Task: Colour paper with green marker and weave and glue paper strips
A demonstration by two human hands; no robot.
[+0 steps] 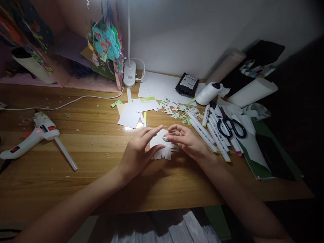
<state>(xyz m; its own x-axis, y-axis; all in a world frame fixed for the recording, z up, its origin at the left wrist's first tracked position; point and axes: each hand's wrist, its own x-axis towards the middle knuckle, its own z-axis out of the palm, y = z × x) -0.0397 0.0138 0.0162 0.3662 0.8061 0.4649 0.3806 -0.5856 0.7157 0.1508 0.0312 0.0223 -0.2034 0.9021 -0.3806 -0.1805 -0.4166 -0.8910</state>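
A small white paper piece (157, 141) with a fringe of cut strips along its near edge lies on the wooden table between my hands. My left hand (141, 145) rests at its left side, thumb and fingers apart around the edge. Over the paper's right part, my right hand (186, 140) pinches a small white wad (165, 138) between thumb and fingertips. What the wad is made of is too small to tell.
A hot glue gun (37, 135) with a red light lies at the left. Black scissors (231, 126) rest on several markers (202, 130) at the right. Beyond my hands are paper sheets (130, 114), green-white scraps (174, 109), a black packet (187, 84) and a lamp base (130, 76).
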